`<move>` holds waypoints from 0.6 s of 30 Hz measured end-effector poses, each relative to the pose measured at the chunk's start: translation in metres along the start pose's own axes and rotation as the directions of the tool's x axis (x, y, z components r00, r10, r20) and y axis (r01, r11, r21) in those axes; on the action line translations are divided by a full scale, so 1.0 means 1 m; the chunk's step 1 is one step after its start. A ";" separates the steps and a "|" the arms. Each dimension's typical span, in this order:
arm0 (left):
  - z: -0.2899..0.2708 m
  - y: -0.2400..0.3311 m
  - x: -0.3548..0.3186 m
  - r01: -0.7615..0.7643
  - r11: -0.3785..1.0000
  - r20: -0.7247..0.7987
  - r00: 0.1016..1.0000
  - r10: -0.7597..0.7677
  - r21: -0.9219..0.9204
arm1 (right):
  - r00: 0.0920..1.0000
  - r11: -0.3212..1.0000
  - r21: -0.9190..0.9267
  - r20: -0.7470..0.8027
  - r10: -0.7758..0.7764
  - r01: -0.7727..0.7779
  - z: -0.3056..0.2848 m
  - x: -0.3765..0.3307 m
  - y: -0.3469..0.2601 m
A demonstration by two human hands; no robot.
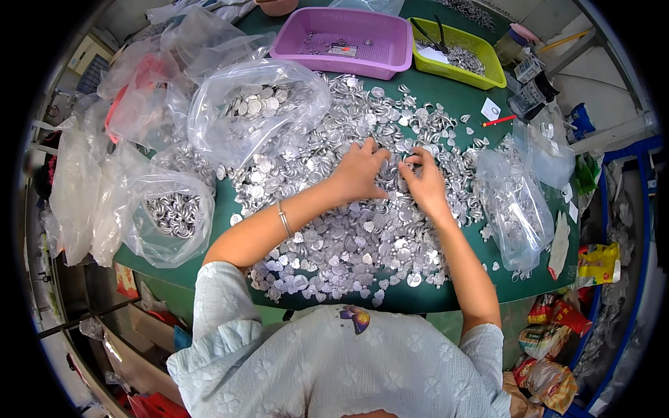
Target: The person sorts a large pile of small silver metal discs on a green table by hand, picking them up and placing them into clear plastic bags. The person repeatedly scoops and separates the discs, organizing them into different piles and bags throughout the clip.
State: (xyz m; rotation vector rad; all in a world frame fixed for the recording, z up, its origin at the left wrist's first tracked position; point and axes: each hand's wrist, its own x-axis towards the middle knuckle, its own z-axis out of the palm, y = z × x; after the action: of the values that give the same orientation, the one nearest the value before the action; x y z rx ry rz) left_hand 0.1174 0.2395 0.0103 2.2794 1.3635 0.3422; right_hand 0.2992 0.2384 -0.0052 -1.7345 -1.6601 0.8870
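A wide heap of small silver metal pieces (334,244), some round, some heart- or leaf-shaped and some curved, covers the middle of the green table. Over the heap's centre is my left hand (357,173), thumb and fingers apart, its fingertips touching the pieces; a bracelet (284,219) circles that wrist. Just to its right, my right hand (426,182) reaches into the same pieces. Its thumb and forefinger are drawn together in a pinch, and whatever lies between them is too small to name.
Clear plastic bags of silver pieces stand at left (171,240), far left (240,132) and right (516,216). Along the back are a purple basket (341,66) and a yellow-green basket (488,73) holding pliers. A red pen (500,120) lies at right, near a dark bottle (533,95).
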 end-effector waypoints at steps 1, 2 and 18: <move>-0.001 -0.001 0.000 -0.010 1.000 0.003 1.000 0.010 -0.017 | 1.000 1.000 0.018 -0.016 0.005 -0.005 0.001 0.002 0.005; -0.001 -0.002 0.000 -0.028 0.999 -0.003 1.000 0.028 -0.026 | 1.000 0.999 0.037 -0.029 0.011 -0.010 0.003 0.003 0.011; -0.005 -0.012 0.002 -0.161 0.979 0.057 0.984 0.169 -0.125 | 0.992 0.973 0.195 0.045 0.118 -0.125 0.009 0.013 0.014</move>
State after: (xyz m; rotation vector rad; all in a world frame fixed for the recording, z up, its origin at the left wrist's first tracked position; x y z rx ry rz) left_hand 0.1068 0.2471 0.0088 2.2871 1.0930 0.3867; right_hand 0.3009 0.2501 -0.0231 -1.7060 -1.4443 1.1034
